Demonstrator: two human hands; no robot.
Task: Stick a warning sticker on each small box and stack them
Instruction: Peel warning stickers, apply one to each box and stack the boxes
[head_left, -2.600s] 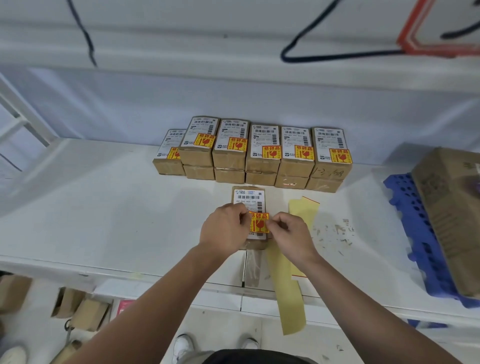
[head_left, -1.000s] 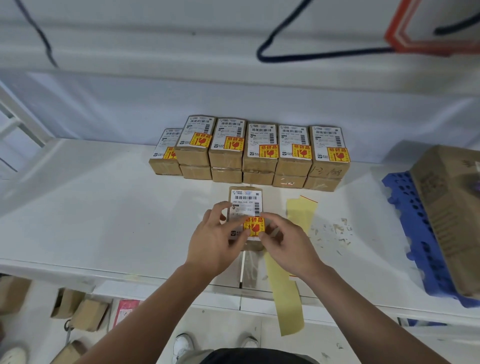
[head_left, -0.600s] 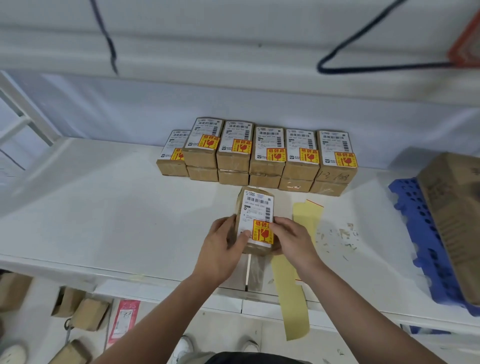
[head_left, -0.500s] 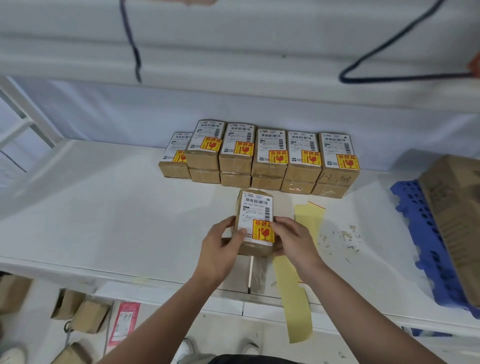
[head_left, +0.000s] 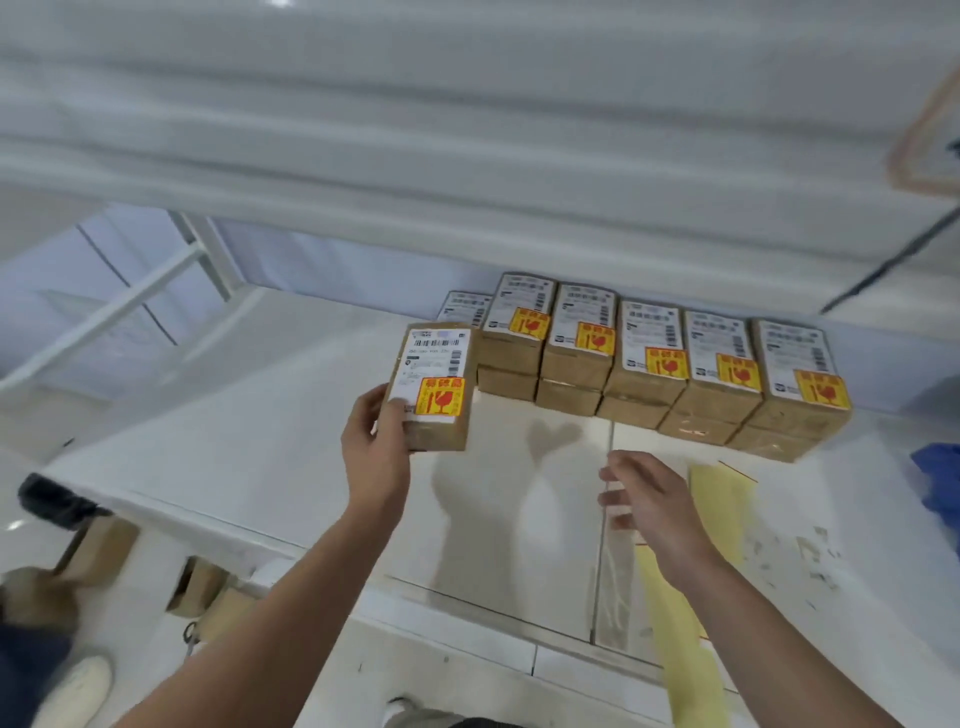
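My left hand (head_left: 375, 451) grips a small brown box (head_left: 434, 387) by its near left corner and holds it in the air, left of the stacked row. A yellow and red warning sticker (head_left: 440, 396) sits on the box's white label. Against the back wall stands a row of stacked small boxes (head_left: 644, 364), each top box bearing a sticker; the single box at the left end (head_left: 463, 306) is partly hidden behind the held one. My right hand (head_left: 647, 499) hovers over the table with loose fingers, holding nothing, blurred by motion.
A yellow sticker backing strip (head_left: 691, 597) lies on the white table (head_left: 260, 441) and hangs over its front edge. A blue object (head_left: 941, 483) shows at the right edge. Cardboard boxes (head_left: 208, 592) and a shoe (head_left: 78, 691) are on the floor below left.
My left hand has lifted the stickered box off the table and carried it left and back toward the row's left end. My right hand has let go of it. The camera swung left.
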